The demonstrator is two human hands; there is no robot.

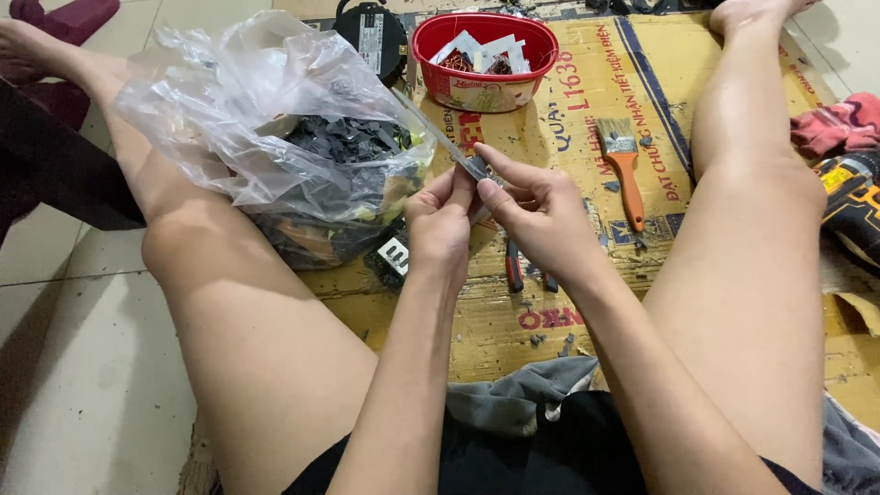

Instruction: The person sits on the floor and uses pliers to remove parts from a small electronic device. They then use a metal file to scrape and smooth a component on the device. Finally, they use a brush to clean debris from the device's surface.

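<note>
Between the person's spread legs, seen from the head camera, both hands meet over a flattened sheet of brown cardboard [568, 119] laid on the tiled floor. The left hand [438, 225] and the right hand [541, 213] pinch a small grey part [475, 168] between them; the fingers [506, 174] of each are closed on it, and a thin clear strip runs from it up and left toward the plastic bag [266, 119]. That bag, far left, is open and heaped with dark scraps. Farther off stand a red plastic bowl [484, 62] holding small packets and, left of it, a round black device [371, 35]. An orange-handled paintbrush [626, 170] lies on the cardboard to the right, and pliers [515, 266] with red-and-black grips lie just under the right hand.

As for progress, the bag looks well filled and dark crumbs litter the cardboard, which suggests much has been handled already; the piece in hand seems only mid-way. How much remains cannot be judged.

The part itself is mostly covered by fingertips, so its shape is unclear. The bowl's contents are too small to identify, and a yellow-and-black object at the right edge is cut off.
</note>
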